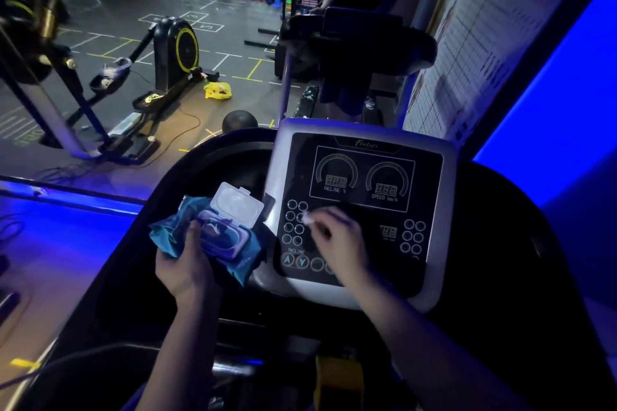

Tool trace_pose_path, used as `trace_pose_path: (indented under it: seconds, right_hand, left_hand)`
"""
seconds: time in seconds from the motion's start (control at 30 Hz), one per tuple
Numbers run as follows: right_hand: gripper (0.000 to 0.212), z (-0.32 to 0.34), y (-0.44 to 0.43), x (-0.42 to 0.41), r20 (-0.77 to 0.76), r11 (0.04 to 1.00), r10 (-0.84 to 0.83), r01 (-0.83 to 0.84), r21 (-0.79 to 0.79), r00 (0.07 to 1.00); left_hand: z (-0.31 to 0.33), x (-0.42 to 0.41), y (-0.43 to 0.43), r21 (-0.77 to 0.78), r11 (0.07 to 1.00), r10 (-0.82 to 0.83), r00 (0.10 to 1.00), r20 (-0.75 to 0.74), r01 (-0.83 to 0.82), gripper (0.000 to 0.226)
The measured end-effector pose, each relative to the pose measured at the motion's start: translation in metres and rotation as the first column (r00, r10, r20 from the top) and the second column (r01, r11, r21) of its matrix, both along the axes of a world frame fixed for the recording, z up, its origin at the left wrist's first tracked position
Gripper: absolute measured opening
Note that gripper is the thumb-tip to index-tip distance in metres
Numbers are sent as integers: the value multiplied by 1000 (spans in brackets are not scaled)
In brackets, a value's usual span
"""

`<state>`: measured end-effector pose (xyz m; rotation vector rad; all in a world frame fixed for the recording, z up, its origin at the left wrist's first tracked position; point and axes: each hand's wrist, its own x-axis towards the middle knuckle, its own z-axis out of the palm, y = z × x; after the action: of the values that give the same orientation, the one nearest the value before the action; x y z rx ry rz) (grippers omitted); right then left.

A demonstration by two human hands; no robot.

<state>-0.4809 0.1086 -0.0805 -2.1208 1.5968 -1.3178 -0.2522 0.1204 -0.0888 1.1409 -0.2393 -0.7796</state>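
My left hand [183,264] grips a blue pack of wet wipes [213,237], thumb on top beside the dispenser. Its white flip lid [238,203] stands open. The pack hovers over the black tray left of a treadmill console [360,207]. My right hand [337,240] lies over the console's dark panel and pinches a small white piece [309,219], apparently a wipe, at its fingertips, close to the left column of round buttons. The incline and speed displays above are unlit.
A rowing machine with a yellow-rimmed wheel [180,50] stands on the gym floor ahead left. A yellow bag [217,91] and a dark ball [239,122] lie near it. A person stands on another treadmill [357,40] straight ahead. A wall chart [474,43] is at right.
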Motion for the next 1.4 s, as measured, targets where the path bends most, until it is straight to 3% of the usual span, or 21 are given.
trace_pose_path:
  seconds: [0.07,0.13,0.2,0.33,0.4,0.53,0.6,0.67,0.73,0.83,0.9,1.0,1.07,1.2,1.4]
  right_hand:
    - [15,-10,17,7,113,999,25,-29,35,993]
    - [15,-12,29,1,348,992,-114,85,98,931]
    - [16,-5,29,-15,450,961,-276,253,112,850]
    - [8,13,5,-44,405,901,-405,433,26,819]
    - [9,13,-7,-40,318,903,-406,430,-8,857]
    - [9,-1,-5,0,90,999,-30,27,29,995]
    - [10,-4,7,8,182,999,1,-8,40,983]
    - [12,-4,16,-2,339,983,-180,183,24,924]
    - [11,-7,19,-29,435,899,-398,438,10,808]
    - [10,-8,9,-64,403,761,-586,648,-24,703]
    - [9,-10,4,-56,326,802,-550,595,-52,769]
    - [9,-12,12,-14,144,978,-202,206,-20,969]
    - [10,-18,23,2,206,995,-93,87,40,974]
    - [16,-9,29,-11,501,950,-302,300,86,811]
    - [12,24,-6,-53,455,858,-467,512,27,758]
  left_hand:
    - [0,1,-1,-8,1000,-3,1000,-6,3,36]
    - [-2,4,-3,-15,1000,5,1000,0,-5,37]
    - [-5,7,-4,-17,1000,16,1000,10,-15,39]
    - [-5,4,-4,-34,999,6,1000,-5,-7,40]
    - [-5,-2,-5,-34,999,-10,1000,10,11,40]
    - [-2,-6,-10,-11,1000,-2,1000,9,2,38]
    - [-2,-4,-11,-6,1000,18,1000,-2,-18,36]
    - [-4,-2,-10,-11,1000,24,1000,7,-24,33]
    - [-6,-1,-7,-14,1000,19,1000,26,-18,30]
    - [-8,-4,-5,-25,999,21,999,44,-20,28]
    - [-7,-7,-4,-27,999,22,999,44,-21,26]
    - [-6,-8,-5,-22,1000,16,999,48,-15,28]
    - [-6,-6,-3,-24,1000,12,998,54,-10,28]
    - [-11,0,3,-37,999,26,997,72,-23,31]
    - [-18,3,9,-16,1000,-1,996,87,2,37]
